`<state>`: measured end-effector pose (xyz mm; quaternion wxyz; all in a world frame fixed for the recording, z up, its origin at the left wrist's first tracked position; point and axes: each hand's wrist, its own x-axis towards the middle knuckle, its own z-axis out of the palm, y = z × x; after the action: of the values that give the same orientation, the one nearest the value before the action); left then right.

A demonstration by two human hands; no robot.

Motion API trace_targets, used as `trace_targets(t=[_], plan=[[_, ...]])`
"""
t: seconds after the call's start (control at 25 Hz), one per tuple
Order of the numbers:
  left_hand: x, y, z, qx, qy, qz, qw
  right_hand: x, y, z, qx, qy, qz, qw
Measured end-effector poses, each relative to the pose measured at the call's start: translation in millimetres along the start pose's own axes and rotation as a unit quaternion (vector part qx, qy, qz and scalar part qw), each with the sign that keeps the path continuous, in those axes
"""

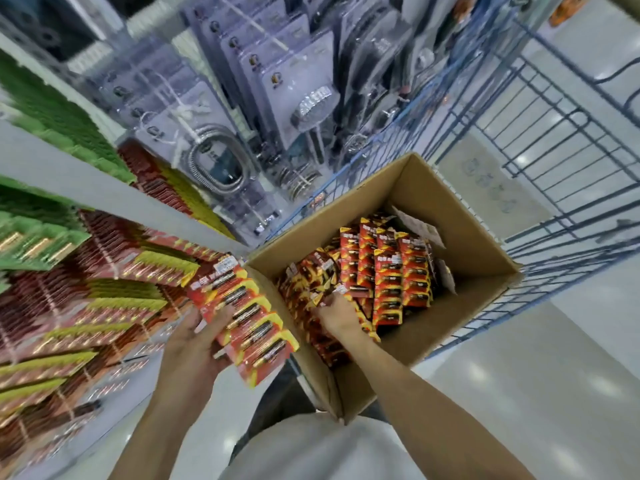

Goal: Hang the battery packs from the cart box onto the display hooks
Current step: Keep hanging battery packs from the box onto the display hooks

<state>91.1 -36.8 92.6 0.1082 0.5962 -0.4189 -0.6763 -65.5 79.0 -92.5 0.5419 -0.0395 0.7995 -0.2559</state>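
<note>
You are at the gathering step, not yet hanging anything. Your left hand (194, 344), left of centre in the frame, holds a fanned stack of red-and-yellow battery packs (247, 317) from beneath, fingers curled up around the near edge, just outside the left wall of the cardboard box (460, 216). Your right hand (337, 315) is down inside the box at frame centre, fingers bent into the loose packs (311, 271) heaped along the box's left side; whether it has one pinched yet cannot be told, since the fingertips are buried among them. More packs stand in neat upright rows (384, 271) toward the middle of the box, which sits in the blue wire cart (540, 140) at the right. The display hooks themselves are hidden behind the packs already hanging (104, 306) on the lower left of the frame. The next move, as I judge it, calls for lifting a pack clear of the heap and adding it to your stack with the hang holes lined up, then turning left to the rack. Mind the fan in your left hand: it looks loosely spread and could slip.
</note>
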Motion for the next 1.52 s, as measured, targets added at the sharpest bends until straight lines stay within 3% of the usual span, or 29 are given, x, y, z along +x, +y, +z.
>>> trace_targets(t=[0.12,0.32,0.56,0.68,0.8,0.96,1.28,1.52], plan=[[-6,0,-23,-0.020,0.000,-0.009,1.000,19,1,41,-0.098,0.031,-0.039,0.994],[-7,-5,-38,-0.077,-0.004,-0.021,0.997,32,9,39,-0.085,0.042,-0.042,0.995],[-3,-7,-44,-0.104,-0.031,-0.029,0.994,16,26,-8,0.050,0.000,0.009,0.999],[0,2,-48,-0.099,-0.066,-0.030,0.992,-32,21,-34,0.232,-0.021,0.037,0.972],[-1,15,-50,-0.078,-0.109,-0.016,0.991,-94,5,-53,0.371,-0.060,-0.029,0.926],[-7,40,-53,-0.058,-0.172,0.021,0.983,-175,-22,-56,0.452,-0.065,-0.134,0.880],[-43,86,-70,-0.079,-0.258,0.119,0.955,-274,-88,-32,0.440,-0.066,-0.299,0.844],[-83,108,-114,-0.124,-0.206,0.200,0.950,-308,-140,-11,0.426,-0.068,-0.328,0.841]])
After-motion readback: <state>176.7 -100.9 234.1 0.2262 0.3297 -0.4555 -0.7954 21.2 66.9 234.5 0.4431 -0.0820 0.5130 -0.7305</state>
